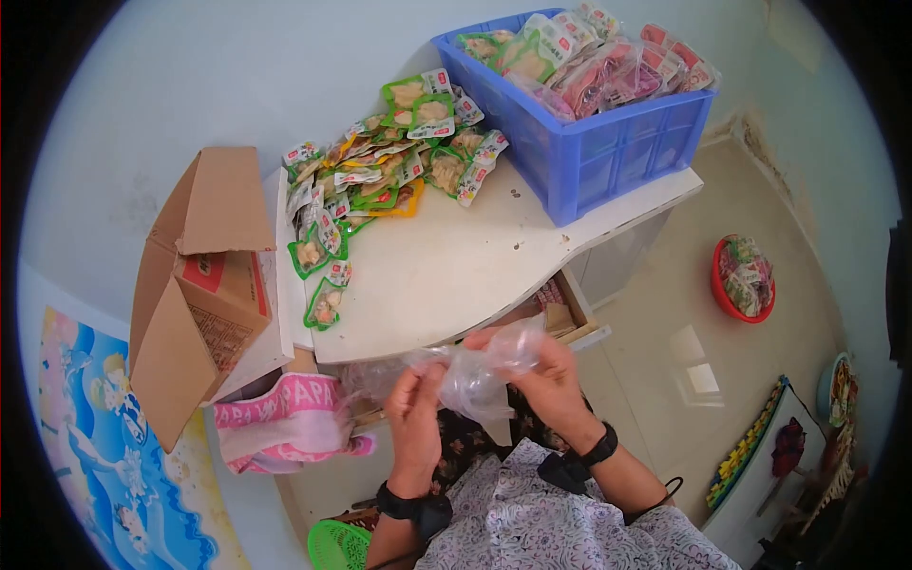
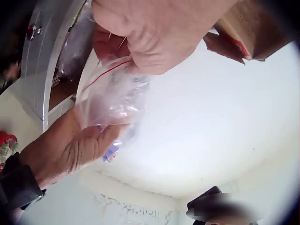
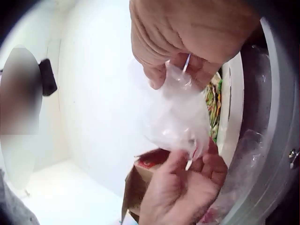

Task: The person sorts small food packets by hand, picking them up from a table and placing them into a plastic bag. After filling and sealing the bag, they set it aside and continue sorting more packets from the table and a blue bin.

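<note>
Both hands hold a clear plastic zip bag point(image 1: 472, 385) in front of the person's lap, close to the table's near edge. The left hand point(image 1: 415, 427) pinches one end of it between thumb and fingers. At the other end, the right hand point(image 1: 553, 385) grips the thin film, which bunches up over its fingers. A red zip line crosses the bag point(image 2: 115, 101) near the left fingertips in the left wrist view. Seen from the right wrist, the crumpled bag point(image 3: 176, 115) stretches between the two hands, and a thin white strip shows by the right fingers.
On the white table point(image 1: 427, 275) lies a pile of green snack packets point(image 1: 380, 171). A blue crate point(image 1: 617, 152) full of packets stands behind. An open cardboard box point(image 1: 209, 285) is at left, above a pink towel point(image 1: 285, 418). An open drawer point(image 1: 579, 313) juts out; a red basin point(image 1: 720, 285) sits on the floor.
</note>
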`<state>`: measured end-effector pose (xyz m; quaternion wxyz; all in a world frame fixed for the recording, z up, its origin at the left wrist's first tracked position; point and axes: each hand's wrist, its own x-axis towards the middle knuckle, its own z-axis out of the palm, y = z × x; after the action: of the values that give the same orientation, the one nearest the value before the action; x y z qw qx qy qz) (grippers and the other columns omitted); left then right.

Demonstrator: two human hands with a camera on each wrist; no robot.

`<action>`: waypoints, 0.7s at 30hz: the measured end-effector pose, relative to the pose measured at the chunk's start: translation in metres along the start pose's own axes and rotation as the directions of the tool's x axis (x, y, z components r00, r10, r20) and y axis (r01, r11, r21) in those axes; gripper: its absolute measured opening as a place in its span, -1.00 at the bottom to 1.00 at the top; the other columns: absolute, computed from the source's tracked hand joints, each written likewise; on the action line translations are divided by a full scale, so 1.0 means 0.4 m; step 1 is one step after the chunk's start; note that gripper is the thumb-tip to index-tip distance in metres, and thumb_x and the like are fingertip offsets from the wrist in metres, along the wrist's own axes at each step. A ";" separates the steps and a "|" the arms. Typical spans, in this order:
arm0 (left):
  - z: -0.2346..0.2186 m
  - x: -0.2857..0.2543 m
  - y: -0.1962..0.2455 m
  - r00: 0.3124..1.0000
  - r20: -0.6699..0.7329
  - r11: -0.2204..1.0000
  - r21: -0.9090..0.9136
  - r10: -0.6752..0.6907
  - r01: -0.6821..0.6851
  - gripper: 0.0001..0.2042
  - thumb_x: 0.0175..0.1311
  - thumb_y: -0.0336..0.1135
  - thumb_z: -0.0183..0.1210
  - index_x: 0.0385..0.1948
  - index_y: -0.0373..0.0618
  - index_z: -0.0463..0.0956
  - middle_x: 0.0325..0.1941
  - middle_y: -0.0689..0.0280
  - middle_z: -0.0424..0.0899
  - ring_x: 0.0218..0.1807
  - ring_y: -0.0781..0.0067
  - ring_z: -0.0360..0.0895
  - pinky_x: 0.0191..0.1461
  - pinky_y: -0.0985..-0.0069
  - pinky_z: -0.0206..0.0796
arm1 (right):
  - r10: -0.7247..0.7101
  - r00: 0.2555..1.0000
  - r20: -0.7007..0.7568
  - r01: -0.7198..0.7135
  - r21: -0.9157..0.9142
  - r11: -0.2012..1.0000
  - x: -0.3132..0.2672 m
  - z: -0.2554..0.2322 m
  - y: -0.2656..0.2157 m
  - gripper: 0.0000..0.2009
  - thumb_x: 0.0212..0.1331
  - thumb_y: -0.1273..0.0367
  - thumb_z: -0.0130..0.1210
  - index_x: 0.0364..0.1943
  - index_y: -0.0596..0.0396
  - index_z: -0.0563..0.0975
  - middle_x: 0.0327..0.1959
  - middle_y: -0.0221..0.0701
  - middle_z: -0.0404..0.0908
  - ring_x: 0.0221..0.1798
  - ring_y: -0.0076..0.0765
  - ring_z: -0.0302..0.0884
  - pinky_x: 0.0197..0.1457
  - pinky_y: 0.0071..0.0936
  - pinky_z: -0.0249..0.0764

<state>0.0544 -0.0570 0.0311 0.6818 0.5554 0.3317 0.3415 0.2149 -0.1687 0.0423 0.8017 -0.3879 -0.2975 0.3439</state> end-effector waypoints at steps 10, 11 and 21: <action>-0.020 0.055 0.102 0.932 -0.305 0.948 -0.184 0.197 -0.260 -0.70 0.63 -0.26 0.06 0.23 -0.17 0.53 0.17 0.32 0.66 0.11 0.48 0.60 0.12 0.46 0.50 | -0.083 0.949 0.304 0.113 -0.084 0.990 0.007 -0.170 -0.064 -0.78 0.30 0.55 0.16 0.01 0.15 0.61 0.29 -0.05 0.61 0.36 -0.04 0.56 0.49 -0.09 0.41; -0.027 0.057 0.102 0.915 -0.302 0.943 -0.116 0.266 -0.312 -0.70 0.64 -0.27 0.05 0.24 -0.17 0.53 0.15 0.32 0.65 0.09 0.50 0.59 0.10 0.48 0.49 | -0.047 0.964 0.260 0.065 -0.061 0.996 0.001 -0.169 -0.067 -0.72 0.31 0.53 0.16 0.09 0.15 0.59 0.34 -0.04 0.58 0.40 -0.02 0.53 0.52 -0.09 0.38; -0.007 0.021 0.106 0.907 -0.191 0.899 0.312 0.376 -0.307 -0.68 0.66 -0.36 -0.08 0.26 -0.28 0.50 0.12 0.25 0.62 0.11 0.49 0.54 0.25 0.49 0.38 | 0.083 0.989 0.123 -0.039 -0.329 0.944 -0.005 -0.064 -0.056 -0.68 0.42 0.34 0.22 0.16 0.19 0.58 0.03 -0.30 0.67 0.13 -0.38 0.59 0.26 -0.36 0.49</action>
<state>0.0524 -0.0423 0.0718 0.4806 0.6475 0.3545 0.4734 0.2398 -0.1913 0.0469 0.6937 -0.4997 -0.3915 0.3403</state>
